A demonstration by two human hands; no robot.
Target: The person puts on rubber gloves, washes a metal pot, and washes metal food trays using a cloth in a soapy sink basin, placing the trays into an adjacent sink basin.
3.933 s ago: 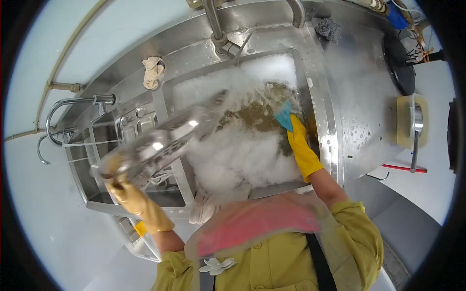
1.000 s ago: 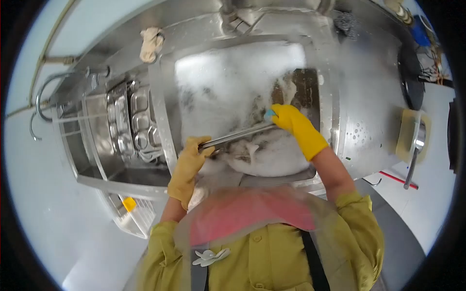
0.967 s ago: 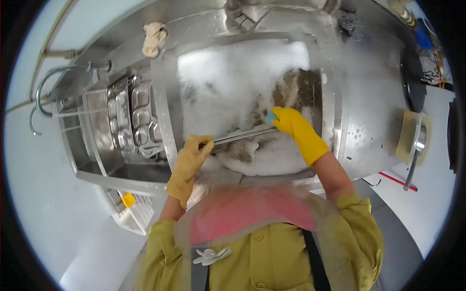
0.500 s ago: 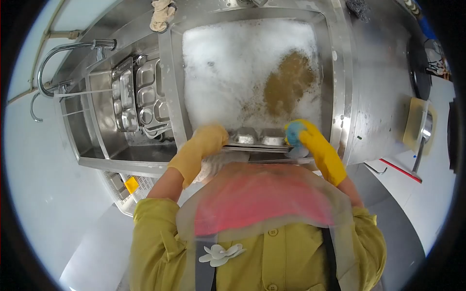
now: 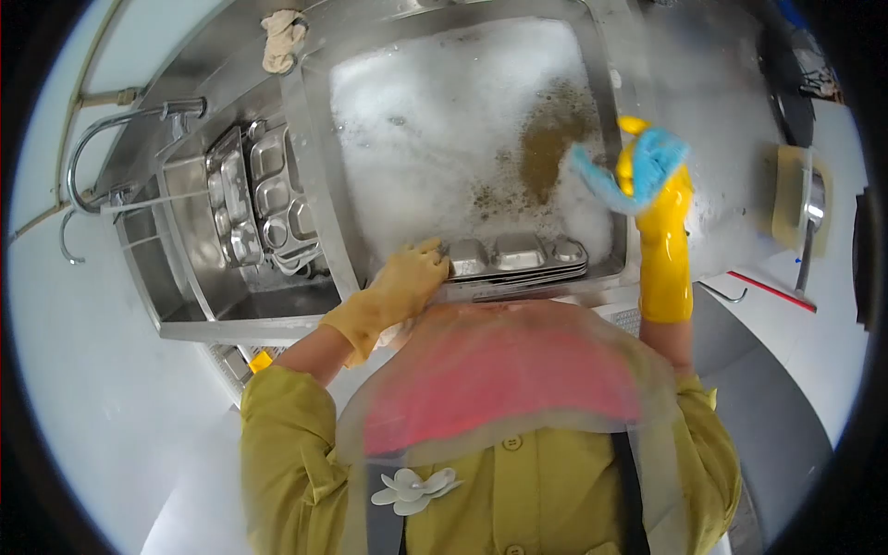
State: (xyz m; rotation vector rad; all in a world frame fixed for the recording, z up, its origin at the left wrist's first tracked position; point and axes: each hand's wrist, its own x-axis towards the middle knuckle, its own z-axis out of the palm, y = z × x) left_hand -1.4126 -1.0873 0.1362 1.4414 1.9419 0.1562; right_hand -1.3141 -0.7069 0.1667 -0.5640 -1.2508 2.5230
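Head view: gripping a blue cloth (image 5: 659, 155) in the yellow-gloved right hand (image 5: 664, 211), with the fingers closing round the bunched middle and with loose ends spreading to both sides. Holding hand and cloth at the right rim of the large basin (image 5: 319, 166), near the middle of that rim; not showing clearly how far above it.

Touching a stack of metal compartment trays (image 5: 518, 252) at its left end with the pale-gloved left hand (image 5: 416, 277). Not being able to tell whether gripping the stack or only resting against it, owing to the hidden underside of that hand.

Position of the stack: lying along the near edge of the large basin, running left to right with its long axis about parallel to that edge, extending from the left hand toward the near right corner. Lying well apart from the right hand, on its near-left side; thus placing the left hand nearer.

Beyond the stack: covering most of the large basin with foam (image 5: 444, 83), showing a brown patch of water (image 5: 553, 148) toward the right edge. Carrying further trays (image 5: 245, 203) in the smaller basin (image 5: 240, 330) adjoining the left edge.
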